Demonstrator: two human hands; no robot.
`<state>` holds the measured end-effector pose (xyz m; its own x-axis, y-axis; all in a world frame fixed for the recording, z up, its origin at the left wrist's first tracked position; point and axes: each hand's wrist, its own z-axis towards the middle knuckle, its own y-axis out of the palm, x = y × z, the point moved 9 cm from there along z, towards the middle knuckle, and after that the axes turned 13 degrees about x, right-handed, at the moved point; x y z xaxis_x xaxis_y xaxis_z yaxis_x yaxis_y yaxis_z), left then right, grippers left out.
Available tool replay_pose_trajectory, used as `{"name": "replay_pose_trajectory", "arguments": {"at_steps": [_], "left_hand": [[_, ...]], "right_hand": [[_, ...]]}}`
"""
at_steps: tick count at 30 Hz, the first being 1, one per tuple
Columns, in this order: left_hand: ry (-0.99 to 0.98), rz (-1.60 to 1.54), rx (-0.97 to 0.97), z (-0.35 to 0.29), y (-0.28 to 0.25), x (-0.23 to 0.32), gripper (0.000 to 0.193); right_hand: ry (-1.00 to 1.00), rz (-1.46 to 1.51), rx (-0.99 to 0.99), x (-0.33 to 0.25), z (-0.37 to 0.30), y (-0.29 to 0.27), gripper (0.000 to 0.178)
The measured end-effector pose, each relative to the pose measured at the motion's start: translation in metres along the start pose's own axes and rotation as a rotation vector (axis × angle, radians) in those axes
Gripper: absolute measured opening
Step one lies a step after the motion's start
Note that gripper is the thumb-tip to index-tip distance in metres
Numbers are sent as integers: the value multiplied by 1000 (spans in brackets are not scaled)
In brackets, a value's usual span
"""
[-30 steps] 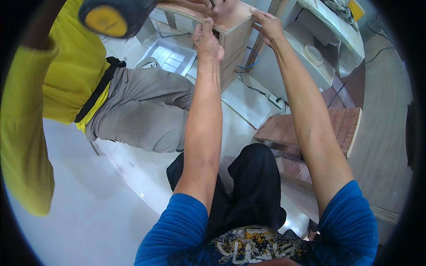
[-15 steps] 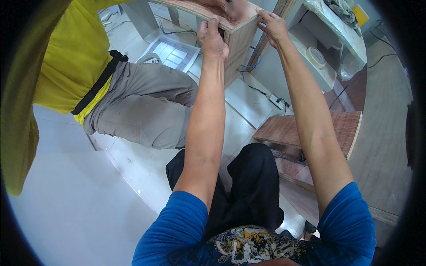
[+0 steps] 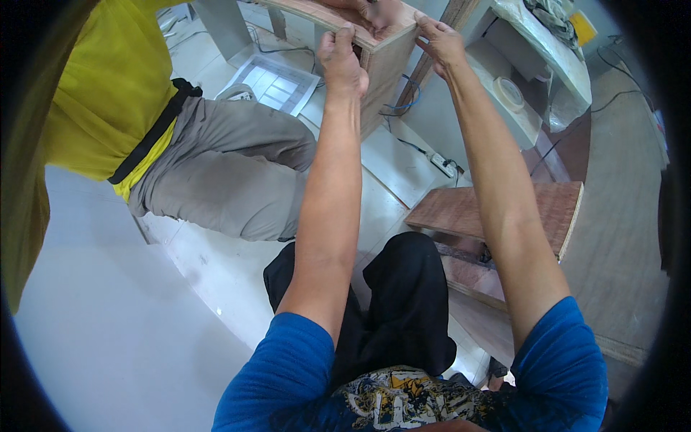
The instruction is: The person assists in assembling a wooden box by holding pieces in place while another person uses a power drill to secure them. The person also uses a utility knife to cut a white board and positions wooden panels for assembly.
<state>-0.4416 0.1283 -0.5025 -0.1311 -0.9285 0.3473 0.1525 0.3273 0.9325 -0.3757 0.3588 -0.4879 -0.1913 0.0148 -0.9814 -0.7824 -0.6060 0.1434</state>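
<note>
Both my arms reach out to a plywood box [image 3: 383, 86] at the top of the view. My left hand [image 3: 344, 63] is closed on the near edge of its top, left of the corner, with the thumb up along the rim. My right hand [image 3: 440, 47] pinches the right edge of the same box near its corner, fingertips against the wood. The undersides of my fingers are hidden. Between my hands, a co-worker's hand [image 3: 351, 4] rests on the top panel, partly cut off by the frame and blurred.
A co-worker in a yellow shirt [image 3: 108, 93] and grey trousers kneels at the left. A printed drawing [image 3: 270, 83] lies on the tiles. A power strip [image 3: 442, 164] with cables, plywood pieces [image 3: 529, 209], and a shelf holding a tape roll [image 3: 509, 93] are at the right.
My hands keep their hold on the box. The whole view has shifted slightly, and the co-worker's yellow-clad torso appears a little further left.
</note>
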Motion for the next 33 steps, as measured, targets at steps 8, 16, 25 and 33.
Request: {"name": "replay_pose_trajectory", "arguments": {"at_steps": [8, 16, 25, 33], "left_hand": [[-16, 128, 28, -4, -2, 2, 33], [-23, 122, -32, -8, 10, 8, 32], [-27, 206, -10, -4, 3, 8, 31], [-74, 143, -48, -7, 10, 13, 22]], "right_hand": [[-128, -4, -70, -7, -18, 2, 69], [-272, -12, -33, -7, -12, 1, 76], [-275, -55, -20, -7, -7, 0, 74], [-294, -81, -23, -12, -13, 0, 74]]}}
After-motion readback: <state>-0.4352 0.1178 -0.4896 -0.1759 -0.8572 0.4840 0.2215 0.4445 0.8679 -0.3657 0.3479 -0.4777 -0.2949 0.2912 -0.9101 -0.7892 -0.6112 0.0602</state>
